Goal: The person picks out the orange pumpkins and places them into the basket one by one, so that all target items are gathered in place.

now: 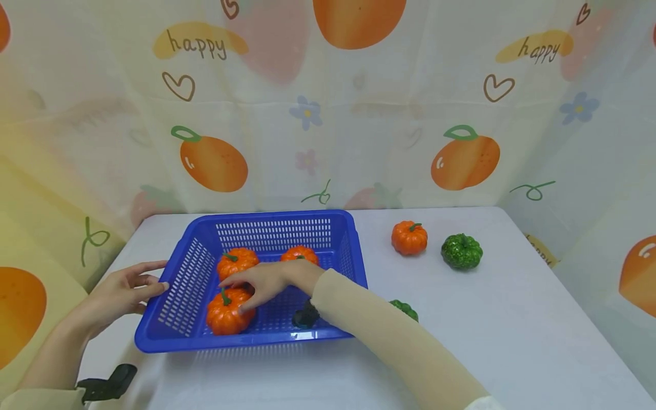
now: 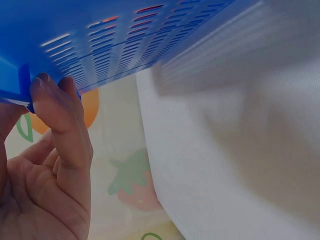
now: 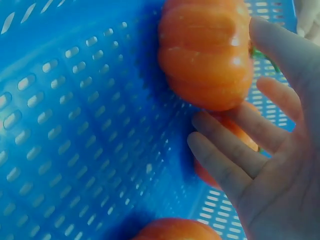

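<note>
A blue perforated basket [image 1: 277, 336] stands on the table, with three orange pumpkins inside. My left hand [image 1: 125, 290] grips its left rim, with fingertips against the rim's underside in the left wrist view. At the basket's front left corner sits one orange pumpkin [image 1: 225, 319]. Over it is my right hand [image 1: 263, 282], thumb by its side and fingers spread loosely; the right wrist view shows this pumpkin [image 3: 205, 55] close to the fingertips. Behind it lies a second orange pumpkin [image 1: 238, 261]. The third orange pumpkin [image 1: 299, 252] is near the back wall, partly hidden by my right hand.
Right of the basket, an orange pumpkin [image 1: 409, 238] and a glittery green pumpkin [image 1: 462, 251] rest on the white table [image 1: 512, 319]. Another green pumpkin [image 1: 406, 308] shows partly behind my right sleeve [image 1: 394, 336]. A patterned curtain [image 1: 338, 154] hangs at the back.
</note>
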Motion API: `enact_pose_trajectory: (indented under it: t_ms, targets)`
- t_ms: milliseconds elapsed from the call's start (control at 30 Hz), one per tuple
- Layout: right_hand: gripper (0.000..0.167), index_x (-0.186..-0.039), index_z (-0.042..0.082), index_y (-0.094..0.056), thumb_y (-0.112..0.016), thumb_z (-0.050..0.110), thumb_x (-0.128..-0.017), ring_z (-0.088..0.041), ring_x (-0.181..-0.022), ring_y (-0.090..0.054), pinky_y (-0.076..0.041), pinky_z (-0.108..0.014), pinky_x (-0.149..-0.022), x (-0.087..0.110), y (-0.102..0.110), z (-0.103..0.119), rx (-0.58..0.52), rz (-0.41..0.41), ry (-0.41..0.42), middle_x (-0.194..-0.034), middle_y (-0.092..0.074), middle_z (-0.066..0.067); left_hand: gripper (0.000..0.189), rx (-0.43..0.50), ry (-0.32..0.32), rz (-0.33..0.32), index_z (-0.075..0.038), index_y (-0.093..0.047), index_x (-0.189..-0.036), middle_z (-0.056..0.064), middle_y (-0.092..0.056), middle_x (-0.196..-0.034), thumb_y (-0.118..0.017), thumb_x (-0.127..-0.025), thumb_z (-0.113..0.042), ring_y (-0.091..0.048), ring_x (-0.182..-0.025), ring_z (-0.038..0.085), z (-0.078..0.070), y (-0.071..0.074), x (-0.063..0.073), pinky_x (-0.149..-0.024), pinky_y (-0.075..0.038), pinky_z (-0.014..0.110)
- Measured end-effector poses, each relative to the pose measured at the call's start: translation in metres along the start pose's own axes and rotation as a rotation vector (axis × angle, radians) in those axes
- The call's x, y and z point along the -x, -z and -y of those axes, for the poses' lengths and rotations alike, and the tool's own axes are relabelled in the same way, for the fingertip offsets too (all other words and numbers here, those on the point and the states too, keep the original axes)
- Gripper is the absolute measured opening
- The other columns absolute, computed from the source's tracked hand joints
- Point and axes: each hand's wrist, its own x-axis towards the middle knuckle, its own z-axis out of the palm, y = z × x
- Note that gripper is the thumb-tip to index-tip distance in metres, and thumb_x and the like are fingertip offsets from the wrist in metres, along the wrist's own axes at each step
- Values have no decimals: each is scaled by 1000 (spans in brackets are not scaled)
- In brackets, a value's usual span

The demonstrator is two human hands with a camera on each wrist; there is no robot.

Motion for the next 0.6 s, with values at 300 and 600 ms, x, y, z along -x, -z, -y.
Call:
enact_pose_trajectory:
  t_ms: [300, 600]
  targets:
    - [64, -143, 21, -32, -59, 38, -88, -4, -121, -43, -35, -16, -100, 15, 12, 6, -3, -30, 5, -143, -39, 8, 69, -2, 6, 3, 5, -22, -143, 11, -59, -95, -56, -92, -27, -62, -79, 16, 0, -1, -1, -69, -55, 30]
    - [64, -144, 22, -30, -57, 40, -89, -7, -126, -41, -32, -22, -105, 33, 27, 11, 68, -79, 6, -141, -41, 6, 69, -11, 5, 2, 4, -22, -143, 10, -60, -96, -56, -92, -27, -63, -78, 15, 3, 0, -2, -68, -55, 30]
